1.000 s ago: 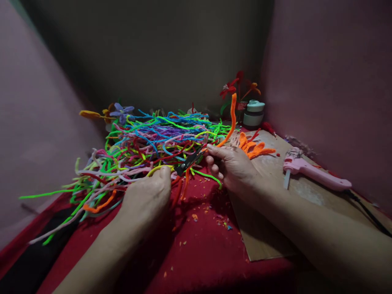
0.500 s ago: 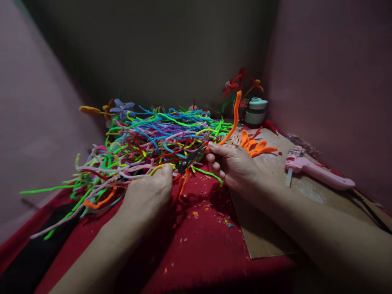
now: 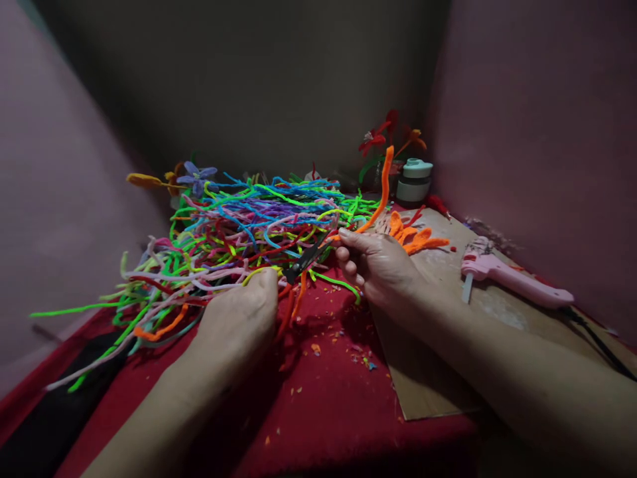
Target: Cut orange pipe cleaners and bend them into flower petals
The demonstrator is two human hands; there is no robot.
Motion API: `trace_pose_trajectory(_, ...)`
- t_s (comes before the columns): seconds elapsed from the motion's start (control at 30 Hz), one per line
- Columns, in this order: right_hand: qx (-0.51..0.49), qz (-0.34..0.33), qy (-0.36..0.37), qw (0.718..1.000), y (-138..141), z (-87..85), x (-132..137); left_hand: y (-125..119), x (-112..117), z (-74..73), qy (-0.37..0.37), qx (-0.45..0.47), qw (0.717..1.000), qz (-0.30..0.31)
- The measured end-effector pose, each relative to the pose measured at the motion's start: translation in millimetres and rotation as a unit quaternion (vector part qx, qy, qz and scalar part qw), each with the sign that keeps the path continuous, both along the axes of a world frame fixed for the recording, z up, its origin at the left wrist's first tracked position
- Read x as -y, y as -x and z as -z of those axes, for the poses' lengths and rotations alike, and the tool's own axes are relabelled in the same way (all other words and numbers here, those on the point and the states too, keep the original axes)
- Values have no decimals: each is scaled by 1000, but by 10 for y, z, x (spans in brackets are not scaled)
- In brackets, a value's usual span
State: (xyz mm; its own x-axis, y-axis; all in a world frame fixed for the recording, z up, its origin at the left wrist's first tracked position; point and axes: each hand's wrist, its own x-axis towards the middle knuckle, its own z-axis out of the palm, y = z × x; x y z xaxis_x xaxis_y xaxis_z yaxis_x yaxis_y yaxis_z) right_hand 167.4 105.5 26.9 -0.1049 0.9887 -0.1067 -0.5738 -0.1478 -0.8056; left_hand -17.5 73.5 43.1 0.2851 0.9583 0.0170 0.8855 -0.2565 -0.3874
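Note:
My right hand [image 3: 379,265] pinches an orange pipe cleaner [image 3: 382,189] that curves up and away from the fingers. My left hand [image 3: 239,317] is closed on the handle end of black scissors [image 3: 306,259], whose blades point up and right toward the orange pipe cleaner near my right fingertips. Both hands are at the near edge of a big tangled pile of pipe cleaners [image 3: 233,232] in green, blue, pink, red and purple. A short orange piece [image 3: 298,299] hangs below the blades.
Cut orange looped pieces [image 3: 415,239] lie on a cardboard sheet [image 3: 448,312] at the right, with a pink glue gun [image 3: 512,279] beside them. A small pale jar [image 3: 413,180] and pipe-cleaner flowers [image 3: 383,136] stand at the back. A red cloth [image 3: 328,398] with small scraps covers the table.
The hands have hardly moved. The view shifted slightly and the orange pipe cleaner's tip leans a little more to the right than a second ago.

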Motion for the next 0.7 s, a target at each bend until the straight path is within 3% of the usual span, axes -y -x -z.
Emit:
trace_pose_trajectory(0.33, 31, -13, 29, 999, 5, -19, 10, -15, 10, 26, -41, -13, 999, 3)
trace_pose_trajectory(0.7, 41, -41, 20, 998, -13, -6, 1, -34, 28, -13, 5, -2, 1000, 5)
